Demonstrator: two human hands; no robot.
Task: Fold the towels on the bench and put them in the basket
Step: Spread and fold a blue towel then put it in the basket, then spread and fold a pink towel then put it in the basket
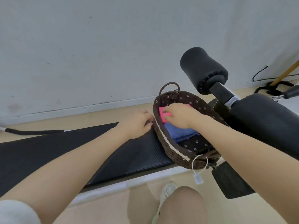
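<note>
A dark woven basket (171,151) with a flowered lining stands on the black bench (80,151) at its right end. Inside lie a folded pink towel (162,114) at the far end and a folded blue towel (179,133) beside it. My right hand (179,115) reaches into the basket, and its curled fingers grip the pink towel's near edge. My left hand (137,123) rests against the basket's left rim, fingers curled at the rim.
Black foam roller pads (203,68) on the bench frame rise right behind the basket. A paper tag (198,178) hangs from the basket's near handle. My leg and white shoe (168,191) stand on the beige floor below. Cables and a wooden stick lie at the far right by the wall.
</note>
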